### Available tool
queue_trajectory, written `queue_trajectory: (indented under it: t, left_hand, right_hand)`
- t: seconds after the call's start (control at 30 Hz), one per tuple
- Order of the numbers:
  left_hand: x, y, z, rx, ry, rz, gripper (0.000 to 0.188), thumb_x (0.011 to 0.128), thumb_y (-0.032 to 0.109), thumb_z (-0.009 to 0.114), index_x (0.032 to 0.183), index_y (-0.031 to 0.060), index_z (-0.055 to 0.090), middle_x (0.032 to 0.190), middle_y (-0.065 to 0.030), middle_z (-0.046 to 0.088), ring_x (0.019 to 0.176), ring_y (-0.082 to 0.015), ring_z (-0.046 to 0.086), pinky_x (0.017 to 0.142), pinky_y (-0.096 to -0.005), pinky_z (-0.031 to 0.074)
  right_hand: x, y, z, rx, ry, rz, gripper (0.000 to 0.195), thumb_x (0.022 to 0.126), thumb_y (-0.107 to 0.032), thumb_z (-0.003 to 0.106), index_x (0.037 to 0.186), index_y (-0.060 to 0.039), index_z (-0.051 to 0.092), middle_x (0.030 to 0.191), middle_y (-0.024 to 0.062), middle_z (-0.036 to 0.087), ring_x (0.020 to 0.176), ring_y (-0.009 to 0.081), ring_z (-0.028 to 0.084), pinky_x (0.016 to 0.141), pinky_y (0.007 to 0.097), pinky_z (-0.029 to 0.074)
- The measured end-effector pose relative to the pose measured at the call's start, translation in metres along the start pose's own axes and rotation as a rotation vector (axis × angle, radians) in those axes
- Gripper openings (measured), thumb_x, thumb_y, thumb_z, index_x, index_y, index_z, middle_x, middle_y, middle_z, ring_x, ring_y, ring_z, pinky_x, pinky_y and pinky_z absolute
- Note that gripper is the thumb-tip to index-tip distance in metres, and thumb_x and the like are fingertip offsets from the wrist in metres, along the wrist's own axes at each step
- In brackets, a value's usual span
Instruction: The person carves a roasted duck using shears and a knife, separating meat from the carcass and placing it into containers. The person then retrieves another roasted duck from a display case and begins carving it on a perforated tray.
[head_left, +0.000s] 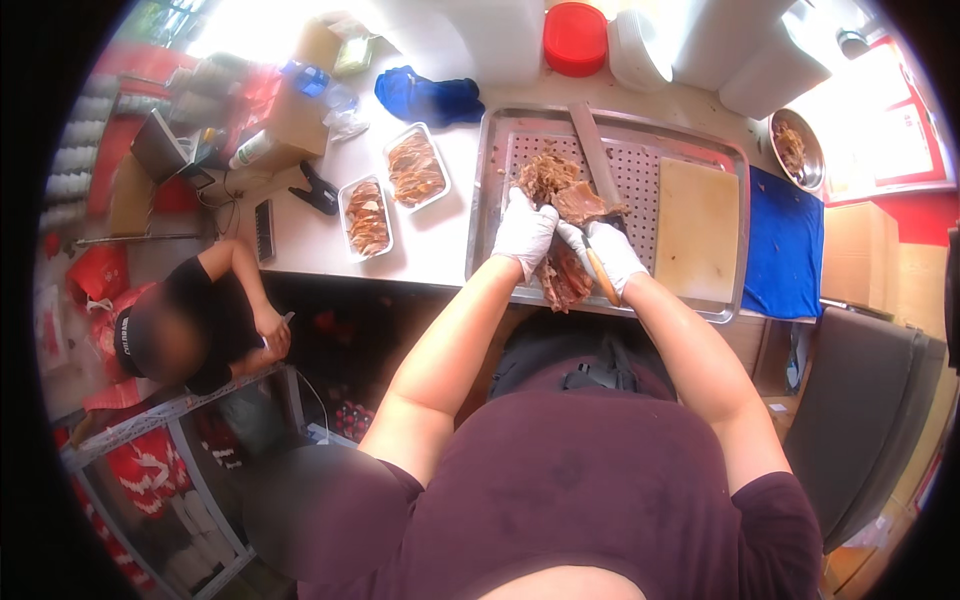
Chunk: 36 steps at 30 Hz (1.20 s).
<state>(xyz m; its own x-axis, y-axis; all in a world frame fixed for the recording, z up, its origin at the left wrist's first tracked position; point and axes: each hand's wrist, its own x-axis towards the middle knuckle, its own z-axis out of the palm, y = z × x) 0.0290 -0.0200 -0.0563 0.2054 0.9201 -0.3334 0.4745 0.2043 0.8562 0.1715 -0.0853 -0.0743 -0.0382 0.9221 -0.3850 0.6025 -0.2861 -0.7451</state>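
My left hand (526, 232), in a white glove, grips a large piece of cooked meat (552, 178) with shredded, torn flesh on top. More of the meat, darker and reddish, hangs below between my hands. My right hand (611, 253), also gloved, holds a wooden handle (598, 264) against its palm; what the handle belongs to is hidden. Its fingers also touch a flat slab of the meat (579, 202). Beneath lies a metal tray (480, 217) with a perforated insert (637, 176). A long flat steel blade or bar (592, 142) slants across the tray's far rim.
A cutting board (697, 232) lies in the tray's right side. Left are two white containers of sliced meat (367, 217) (415, 166) and a blue cloth (431, 96). A metal bowl of scraps (796, 148) stands far right, near a blue towel (785, 240). Another person (202, 322) is at left.
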Motion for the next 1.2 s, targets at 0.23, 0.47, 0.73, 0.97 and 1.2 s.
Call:
queue_trajectory:
  t: [0.23, 0.47, 0.73, 0.97, 1.2]
  left_hand:
    - [-0.014, 0.008, -0.005, 0.202, -0.15, 0.003, 0.06, 0.087, 0.028, 0.063, 0.124, -0.0136, 0.042, 0.11, -0.0349, 0.063, 0.107, -0.0412, 0.064, 0.092, -0.0424, 0.049]
    - [-0.015, 0.012, -0.009, 0.243, -0.224, -0.02, 0.064, 0.088, 0.027, 0.059, 0.133, -0.0124, 0.039, 0.101, -0.0318, 0.066, 0.098, -0.043, 0.067, 0.082, -0.0445, 0.053]
    - [-0.01, 0.016, -0.018, 0.169, -0.19, 0.085, 0.054, 0.083, 0.025, 0.065, 0.121, -0.009, 0.05, 0.11, -0.0278, 0.065, 0.104, -0.0365, 0.066, 0.09, -0.0393, 0.05]
    - [-0.013, 0.012, -0.007, 0.281, -0.315, 0.015, 0.049, 0.086, 0.018, 0.058, 0.127, -0.0037, 0.043, 0.107, -0.0258, 0.067, 0.101, -0.0371, 0.066, 0.088, -0.0404, 0.051]
    - [-0.002, 0.01, -0.016, 0.286, -0.3, -0.037, 0.057, 0.085, 0.018, 0.059, 0.137, 0.0006, 0.042, 0.119, -0.0258, 0.063, 0.111, -0.0345, 0.063, 0.094, -0.0388, 0.049]
  right_hand:
    - [0.001, 0.014, 0.014, 0.646, -0.073, 0.276, 0.042, 0.102, -0.049, 0.045, 0.109, -0.0114, 0.061, 0.073, 0.0026, 0.055, 0.058, 0.0139, 0.052, 0.047, 0.0303, 0.042]
    - [-0.008, -0.008, -0.008, 0.566, -0.078, 0.4, 0.048, 0.099, -0.059, 0.047, 0.081, -0.0157, 0.058, 0.055, -0.0067, 0.043, 0.041, 0.0072, 0.039, 0.037, 0.0254, 0.029]
    - [-0.013, -0.015, -0.025, 0.564, -0.129, 0.404, 0.04, 0.098, -0.052, 0.053, 0.089, -0.0129, 0.056, 0.058, -0.0025, 0.046, 0.043, 0.0108, 0.041, 0.039, 0.029, 0.032]
    - [-0.01, -0.017, -0.024, 0.695, -0.121, 0.451, 0.052, 0.095, -0.062, 0.052, 0.097, -0.0104, 0.061, 0.065, 0.001, 0.054, 0.05, 0.0121, 0.048, 0.044, 0.0278, 0.041]
    - [-0.007, -0.006, -0.021, 0.674, -0.093, 0.394, 0.059, 0.09, -0.065, 0.058, 0.088, -0.0063, 0.062, 0.062, -0.001, 0.052, 0.048, 0.0097, 0.045, 0.045, 0.0263, 0.039]
